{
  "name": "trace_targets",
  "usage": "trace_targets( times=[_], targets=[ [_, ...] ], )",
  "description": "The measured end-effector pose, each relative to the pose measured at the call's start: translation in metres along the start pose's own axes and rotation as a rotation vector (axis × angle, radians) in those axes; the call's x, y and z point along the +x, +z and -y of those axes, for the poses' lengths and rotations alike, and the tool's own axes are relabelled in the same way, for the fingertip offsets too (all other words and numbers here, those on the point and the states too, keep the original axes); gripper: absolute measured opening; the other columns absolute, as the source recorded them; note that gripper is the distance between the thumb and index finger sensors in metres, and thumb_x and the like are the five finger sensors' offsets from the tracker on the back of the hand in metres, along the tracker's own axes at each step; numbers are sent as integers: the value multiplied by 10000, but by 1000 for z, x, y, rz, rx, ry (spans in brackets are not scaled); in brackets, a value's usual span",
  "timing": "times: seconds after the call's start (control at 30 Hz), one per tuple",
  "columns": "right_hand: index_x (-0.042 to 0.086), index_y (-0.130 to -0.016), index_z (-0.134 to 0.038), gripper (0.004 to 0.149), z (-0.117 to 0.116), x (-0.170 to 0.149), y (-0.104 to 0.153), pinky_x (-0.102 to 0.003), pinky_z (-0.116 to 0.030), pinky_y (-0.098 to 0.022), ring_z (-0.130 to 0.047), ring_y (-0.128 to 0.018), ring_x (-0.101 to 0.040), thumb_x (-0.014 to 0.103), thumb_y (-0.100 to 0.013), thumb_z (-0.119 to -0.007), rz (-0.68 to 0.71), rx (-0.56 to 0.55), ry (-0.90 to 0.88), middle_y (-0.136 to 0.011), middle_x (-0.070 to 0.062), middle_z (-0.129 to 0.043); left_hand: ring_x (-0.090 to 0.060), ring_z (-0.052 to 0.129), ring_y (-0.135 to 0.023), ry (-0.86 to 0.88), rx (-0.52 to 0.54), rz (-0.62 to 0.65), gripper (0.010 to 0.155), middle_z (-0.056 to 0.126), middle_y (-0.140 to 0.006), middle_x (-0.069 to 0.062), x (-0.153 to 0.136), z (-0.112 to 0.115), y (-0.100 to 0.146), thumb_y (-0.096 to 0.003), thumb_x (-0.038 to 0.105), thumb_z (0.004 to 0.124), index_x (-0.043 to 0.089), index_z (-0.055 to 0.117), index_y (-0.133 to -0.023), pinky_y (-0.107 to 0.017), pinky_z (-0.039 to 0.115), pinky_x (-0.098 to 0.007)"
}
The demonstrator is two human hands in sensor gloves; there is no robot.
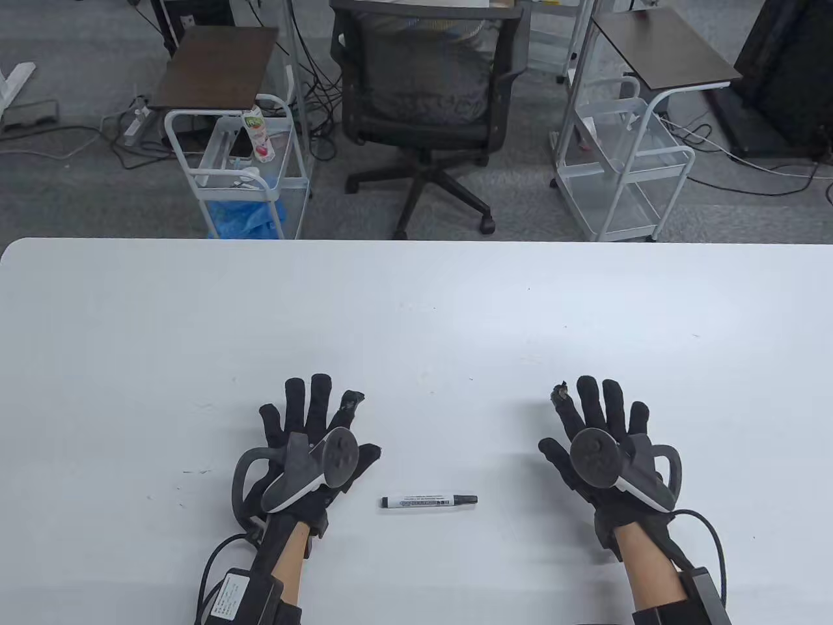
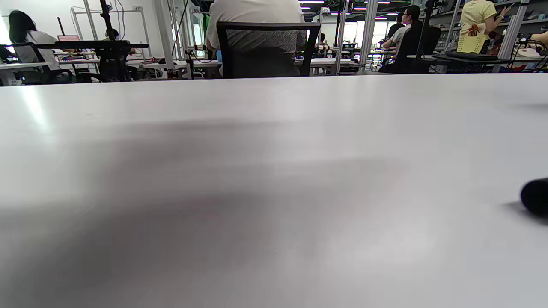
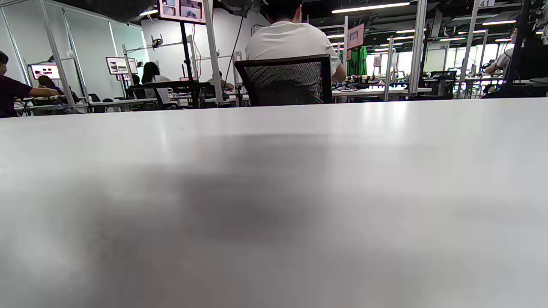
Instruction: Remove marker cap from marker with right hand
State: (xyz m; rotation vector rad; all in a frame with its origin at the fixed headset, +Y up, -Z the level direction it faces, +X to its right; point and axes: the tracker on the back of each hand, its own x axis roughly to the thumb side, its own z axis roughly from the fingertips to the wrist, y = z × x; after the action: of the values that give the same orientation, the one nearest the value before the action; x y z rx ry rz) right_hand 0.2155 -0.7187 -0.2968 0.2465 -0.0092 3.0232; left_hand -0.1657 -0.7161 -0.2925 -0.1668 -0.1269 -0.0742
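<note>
A white marker (image 1: 426, 501) with a black cap (image 1: 464, 500) on its right end lies flat on the white table (image 1: 416, 312), near the front edge, between my hands. My left hand (image 1: 311, 426) rests flat on the table with fingers spread, just left of the marker, holding nothing. My right hand (image 1: 595, 423) rests flat with fingers spread, about a hand's width right of the cap, holding nothing. In the left wrist view a dark blurred fingertip (image 2: 535, 196) shows at the right edge. The right wrist view shows only bare table (image 3: 274, 205).
Beyond the table's far edge stand a black office chair (image 1: 423, 97) and two white wire carts (image 1: 241, 169) (image 1: 625, 176) on grey carpet. Cables trail from both wrists at the front edge.
</note>
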Motion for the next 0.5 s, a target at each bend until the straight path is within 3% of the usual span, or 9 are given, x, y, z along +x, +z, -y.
trace_targets(
  times=[0.5],
  targets=[
    [243,-1214,-258,772,-1,2,0,-705,-114,-720,-83,-1102,-488,598,-576,-510,12,-2,2,-1268,-207,-114,-392,-16,-1178,-10,-9,2,880,-54,-1276,-32,2,1,-1,-431,778,377,420,139,-1200,-846,122,-675]
  ],
)
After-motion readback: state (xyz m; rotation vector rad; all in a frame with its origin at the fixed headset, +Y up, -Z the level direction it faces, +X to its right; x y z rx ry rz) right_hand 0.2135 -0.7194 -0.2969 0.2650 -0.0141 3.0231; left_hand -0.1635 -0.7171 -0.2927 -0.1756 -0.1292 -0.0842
